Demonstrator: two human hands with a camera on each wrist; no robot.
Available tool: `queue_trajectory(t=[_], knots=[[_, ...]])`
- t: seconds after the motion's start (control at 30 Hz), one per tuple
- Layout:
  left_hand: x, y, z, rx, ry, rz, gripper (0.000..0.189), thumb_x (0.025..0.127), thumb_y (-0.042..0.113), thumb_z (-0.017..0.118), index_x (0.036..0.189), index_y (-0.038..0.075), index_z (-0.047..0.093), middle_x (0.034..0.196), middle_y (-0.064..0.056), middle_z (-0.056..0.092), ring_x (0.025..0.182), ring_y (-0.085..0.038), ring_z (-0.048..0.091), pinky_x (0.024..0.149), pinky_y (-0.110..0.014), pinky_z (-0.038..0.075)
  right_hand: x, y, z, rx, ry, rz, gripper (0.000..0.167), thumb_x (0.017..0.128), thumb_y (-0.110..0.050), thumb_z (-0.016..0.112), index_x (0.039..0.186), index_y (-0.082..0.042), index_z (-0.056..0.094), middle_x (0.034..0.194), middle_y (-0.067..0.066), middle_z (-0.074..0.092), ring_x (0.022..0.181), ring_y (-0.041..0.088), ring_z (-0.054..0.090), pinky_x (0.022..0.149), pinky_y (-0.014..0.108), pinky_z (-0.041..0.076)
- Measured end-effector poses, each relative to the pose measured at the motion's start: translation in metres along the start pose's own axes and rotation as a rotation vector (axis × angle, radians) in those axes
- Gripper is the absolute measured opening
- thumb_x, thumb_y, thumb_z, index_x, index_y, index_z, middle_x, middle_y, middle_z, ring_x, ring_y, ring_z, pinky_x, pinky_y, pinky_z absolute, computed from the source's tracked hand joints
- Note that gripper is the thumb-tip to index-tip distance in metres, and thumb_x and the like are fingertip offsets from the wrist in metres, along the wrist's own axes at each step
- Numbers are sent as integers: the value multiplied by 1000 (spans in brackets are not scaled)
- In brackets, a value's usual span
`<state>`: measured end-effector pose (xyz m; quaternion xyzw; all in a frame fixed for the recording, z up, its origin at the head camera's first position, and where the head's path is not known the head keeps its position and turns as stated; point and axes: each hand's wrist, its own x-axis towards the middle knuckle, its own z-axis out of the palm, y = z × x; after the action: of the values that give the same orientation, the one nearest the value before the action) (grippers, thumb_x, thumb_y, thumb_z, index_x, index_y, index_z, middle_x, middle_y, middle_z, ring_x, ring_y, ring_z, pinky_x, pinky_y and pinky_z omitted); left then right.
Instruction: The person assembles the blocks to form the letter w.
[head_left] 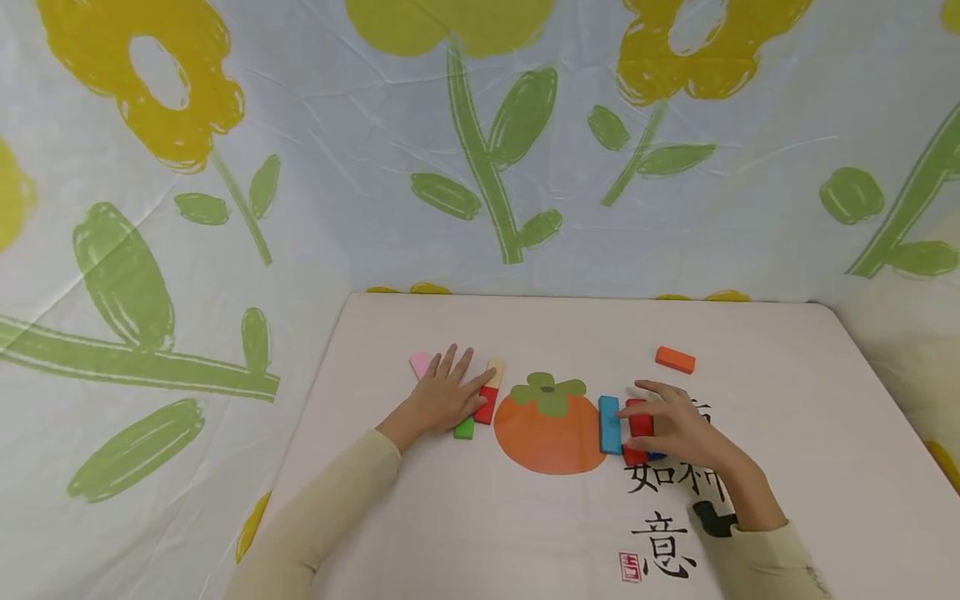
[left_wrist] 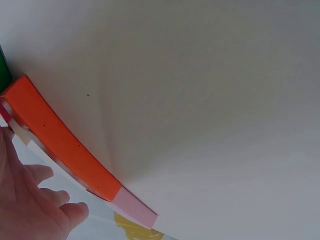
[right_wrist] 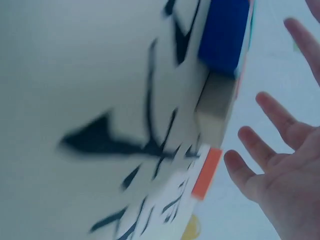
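Observation:
My left hand (head_left: 442,398) lies with spread fingers over a group of small blocks on the left. Around it show a pink block (head_left: 420,363), a beige block (head_left: 495,372), a red block (head_left: 486,406) and a green block (head_left: 464,428). An orange block (left_wrist: 65,142), hidden under the hand from above, appears in the left wrist view. My right hand (head_left: 678,427) hovers with parted fingers over red blocks (head_left: 640,417) and a dark blue block (right_wrist: 225,37). A light blue block (head_left: 610,425) stands just left of its fingertips. Beyond the dark blue one is another beige block (right_wrist: 215,105).
A lone orange block (head_left: 675,359) lies farther back on the right. The pale table mat (head_left: 465,533) carries a printed persimmon (head_left: 551,437) and black characters (head_left: 663,546). A flower-patterned cloth (head_left: 337,167) rises behind and along the left side.

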<state>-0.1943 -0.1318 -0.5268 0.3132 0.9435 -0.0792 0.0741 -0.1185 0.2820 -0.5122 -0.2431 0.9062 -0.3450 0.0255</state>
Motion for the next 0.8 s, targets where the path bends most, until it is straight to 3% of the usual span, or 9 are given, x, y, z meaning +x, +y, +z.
queue_trajectory(t=[0.17,0.47,0.8], knots=[[-1,-2,0,-30,-6,-5,59,106,53,30,161,34,21,164,-18,16,149,-45,9,115,-64,14,-11,6,-3,29,-42,29,31,77,-24,88,106,-21,77,146,30,39,133,56,22,90,82,23],[-1,-3,2,-36,-19,17,60,106,53,27,161,32,19,164,-15,22,149,-39,19,113,-66,12,-17,9,2,-81,-111,98,33,73,-31,91,100,-37,74,149,28,35,133,56,20,91,82,26],[3,-8,11,-12,-15,37,61,106,55,25,162,32,14,164,-12,24,147,-36,26,115,-63,11,-17,9,4,-74,-104,103,32,72,-28,92,97,-37,74,149,26,36,134,53,21,92,80,27]])
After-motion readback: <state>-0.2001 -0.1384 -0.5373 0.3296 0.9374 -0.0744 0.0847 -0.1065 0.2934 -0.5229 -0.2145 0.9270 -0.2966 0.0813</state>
